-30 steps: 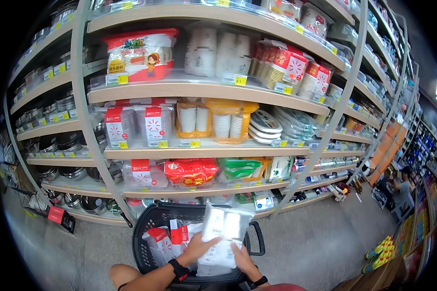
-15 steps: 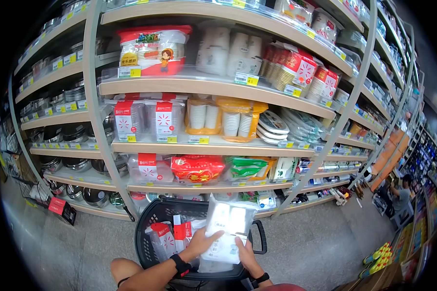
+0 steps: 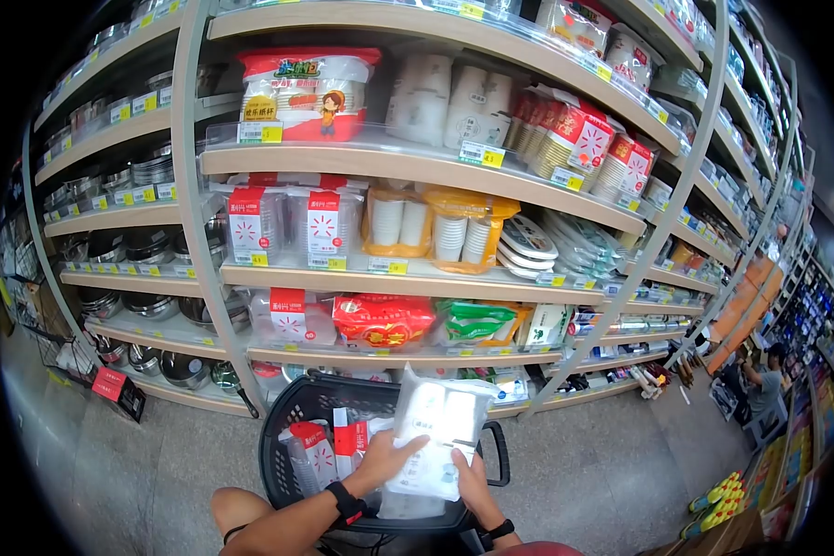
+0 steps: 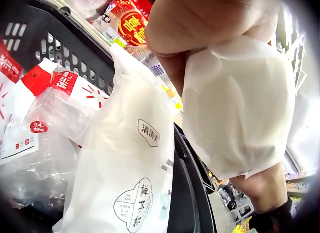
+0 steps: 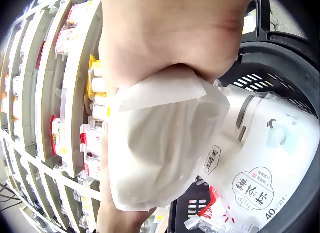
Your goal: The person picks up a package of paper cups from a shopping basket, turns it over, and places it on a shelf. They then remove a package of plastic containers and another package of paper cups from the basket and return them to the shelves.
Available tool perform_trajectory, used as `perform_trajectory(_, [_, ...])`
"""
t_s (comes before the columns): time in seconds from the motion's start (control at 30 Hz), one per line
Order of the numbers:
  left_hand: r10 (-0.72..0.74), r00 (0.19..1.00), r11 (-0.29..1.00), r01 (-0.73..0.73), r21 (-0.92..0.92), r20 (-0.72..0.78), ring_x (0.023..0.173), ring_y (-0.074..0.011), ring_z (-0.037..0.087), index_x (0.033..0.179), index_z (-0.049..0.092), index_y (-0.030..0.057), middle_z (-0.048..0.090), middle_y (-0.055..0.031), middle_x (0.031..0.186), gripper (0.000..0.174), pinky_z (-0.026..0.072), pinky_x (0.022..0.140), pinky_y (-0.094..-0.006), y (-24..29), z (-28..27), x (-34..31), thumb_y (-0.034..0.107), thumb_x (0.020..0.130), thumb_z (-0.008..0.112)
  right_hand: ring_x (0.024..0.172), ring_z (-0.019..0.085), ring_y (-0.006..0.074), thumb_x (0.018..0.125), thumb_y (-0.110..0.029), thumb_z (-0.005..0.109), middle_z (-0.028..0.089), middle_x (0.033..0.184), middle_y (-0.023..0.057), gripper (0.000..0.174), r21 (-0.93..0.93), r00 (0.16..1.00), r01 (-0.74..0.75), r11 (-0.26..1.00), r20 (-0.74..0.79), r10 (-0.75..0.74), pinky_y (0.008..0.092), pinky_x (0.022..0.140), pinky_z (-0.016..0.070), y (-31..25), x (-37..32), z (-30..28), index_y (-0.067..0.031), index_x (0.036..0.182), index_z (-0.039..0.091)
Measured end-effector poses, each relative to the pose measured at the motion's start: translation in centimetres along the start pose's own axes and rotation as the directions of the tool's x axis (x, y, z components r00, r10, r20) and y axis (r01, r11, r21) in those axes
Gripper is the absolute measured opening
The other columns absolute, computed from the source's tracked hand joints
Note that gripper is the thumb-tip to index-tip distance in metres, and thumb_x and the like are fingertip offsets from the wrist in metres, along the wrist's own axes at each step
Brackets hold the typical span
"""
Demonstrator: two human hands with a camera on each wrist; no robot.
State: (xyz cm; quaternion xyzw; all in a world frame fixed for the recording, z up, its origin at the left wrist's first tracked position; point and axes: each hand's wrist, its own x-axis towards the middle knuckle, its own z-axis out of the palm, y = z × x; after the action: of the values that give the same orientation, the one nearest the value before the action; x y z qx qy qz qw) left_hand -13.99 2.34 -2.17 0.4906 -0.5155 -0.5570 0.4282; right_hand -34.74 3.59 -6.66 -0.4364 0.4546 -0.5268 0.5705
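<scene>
Both hands hold a white plastic pack of cups (image 3: pixel 440 417) over a black basket. The left hand (image 3: pixel 386 461) grips its left side with the thumb across the front; the right hand (image 3: pixel 471 480) grips its lower right side. In the left wrist view the left hand (image 4: pixel 215 17) curls around the end of the pack (image 4: pixel 240 107); in the right wrist view the right hand (image 5: pixel 172 32) does likewise at the pack (image 5: pixel 160 138). Another white pack (image 4: pixel 130 158) lies in the basket (image 4: pixel 100 37), beside red-and-white labelled clear packs (image 3: pixel 310 454).
Shelves (image 3: pixel 417 167) of packaged cups, plates and bowls stand in front of the basket. Metal pans (image 3: pixel 183 369) fill the shelves at left. A red-and-black box (image 3: pixel 118 394) stands on the floor at left, and a seated person (image 3: pixel 765 389) is at far right.
The head view has shifted a little, so the shelves appear farther right and slightly lower than a second ago. The held pack has tilted slightly; both hands keep their grip.
</scene>
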Motion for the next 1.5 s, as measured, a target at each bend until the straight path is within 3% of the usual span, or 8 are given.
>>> perform_trajectory(0.17, [0.084, 0.996, 0.992, -0.084, -0.091, -0.005, 0.083, -0.0144, 0.071, 0.123, 0.063, -0.0060, 0.073, -0.0121, 0.105, 0.043, 0.0569, 0.070, -0.0286, 0.6, 0.2, -0.3, 0.025, 0.095, 0.072, 0.096, 0.064, 0.0154, 0.103, -0.022, 0.057, 0.068, 0.111, 0.0122, 0.036, -0.156, 1.000, 0.022, 0.988, 0.018, -0.019, 0.0307, 0.083, 0.0522, 0.1, -0.1, -0.2, 0.0073, 0.125, 0.060])
perform_trajectory(0.5, [0.056, 0.998, 0.998, -0.056, -0.002, -0.020, 0.082, -0.0135, 0.070, 0.119, 0.068, -0.0041, 0.074, -0.0102, 0.100, 0.039, 0.0556, 0.070, -0.0280, 1.1, 0.0, -0.5, 0.024, 0.093, 0.074, 0.098, 0.064, 0.0157, 0.101, -0.018, 0.061, 0.068, 0.113, 0.0116, 0.034, -0.058, 0.995, 0.100, 0.993, 0.012, -0.100, 0.0295, 0.085, 0.0521, -0.9, -0.1, 0.1, 0.0064, 0.125, 0.060])
perform_trajectory(0.8, [0.111, 0.992, 0.980, -0.119, -0.163, -0.053, 0.083, -0.0141, 0.071, 0.118, 0.068, -0.0045, 0.074, -0.0113, 0.101, 0.039, 0.0555, 0.071, -0.0287, 0.7, 0.3, -0.4, 0.024, 0.092, 0.075, 0.096, 0.065, 0.0156, 0.100, -0.017, 0.061, 0.069, 0.110, 0.0105, 0.033, -0.219, 0.987, 0.162, 0.962, 0.052, -0.154, 0.0302, 0.084, 0.0525, -1.6, 0.2, -0.4, 0.0053, 0.124, 0.060])
perform_trajectory(0.87, [0.103, 0.993, 0.995, -0.103, -0.011, -0.059, 0.084, -0.0142, 0.071, 0.118, 0.068, -0.0044, 0.075, -0.0115, 0.101, 0.039, 0.0554, 0.071, -0.0289, 0.9, 0.0, -0.5, 0.023, 0.091, 0.076, 0.096, 0.065, 0.0155, 0.099, -0.016, 0.062, 0.069, 0.110, 0.0102, 0.033, -0.132, 0.986, 0.166, 0.977, 0.043, -0.161, 0.0310, 0.084, 0.0528, -1.7, 0.3, -0.3, 0.0053, 0.124, 0.060])
perform_trajectory(1.0, [0.131, 0.988, 0.991, -0.132, -0.010, -0.081, 0.084, -0.0147, 0.071, 0.116, 0.068, -0.0050, 0.075, -0.0120, 0.100, 0.037, 0.0557, 0.072, -0.0290, 1.6, 0.1, -0.8, 0.022, 0.091, 0.075, 0.097, 0.065, 0.0158, 0.099, -0.015, 0.063, 0.069, 0.110, 0.0102, 0.032, -0.139, 0.978, 0.206, 0.969, 0.054, -0.200, 0.0315, 0.084, 0.0530, -2.6, 0.3, 0.2, 0.0050, 0.124, 0.060])
perform_trajectory(1.13, [0.145, 0.986, 0.971, -0.157, -0.178, -0.079, 0.086, -0.0153, 0.071, 0.117, 0.066, -0.0066, 0.074, -0.0125, 0.103, 0.036, 0.0564, 0.073, -0.0293, 1.9, 0.2, -0.5, 0.020, 0.093, 0.073, 0.097, 0.066, 0.0175, 0.097, -0.015, 0.065, 0.070, 0.110, 0.0118, 0.034, -0.208, 0.975, 0.215, 0.954, 0.099, -0.198, 0.0323, 0.085, 0.0531, -4.2, 0.9, 0.4, 0.0054, 0.124, 0.060])
perform_trajectory(1.33, [0.200, 0.975, 0.916, -0.223, -0.334, -0.102, 0.093, -0.0151, 0.068, 0.121, 0.063, -0.0063, 0.071, -0.0125, 0.111, 0.038, 0.0558, 0.078, -0.0294, 2.2, -0.3, 0.2, 0.019, 0.094, 0.072, 0.098, 0.067, 0.0204, 0.091, -0.022, 0.073, 0.071, 0.111, 0.0161, 0.048, -0.459, 0.944, 0.302, 0.836, 0.265, -0.195, 0.0340, 0.088, 0.0531, -11.2, 2.8, 1.4, 0.0058, 0.127, 0.057])
perform_trajectory(1.5, [0.285, 0.958, 0.897, -0.279, -0.343, -0.034, 0.105, -0.0155, 0.065, 0.129, 0.056, -0.0031, 0.067, -0.0107, 0.118, 0.047, 0.0538, 0.090, -0.0316, 3.1, -2.1, 0.5, 0.017, 0.091, 0.076, 0.099, 0.070, 0.0238, 0.079, -0.031, 0.085, 0.073, 0.108, 0.0169, 0.058, -0.643, 0.860, 0.374, 0.668, 0.510, 0.009, 0.0356, 0.089, 0.0542, -20.4, 3.7, 3.7, 0.0037, 0.121, 0.064])
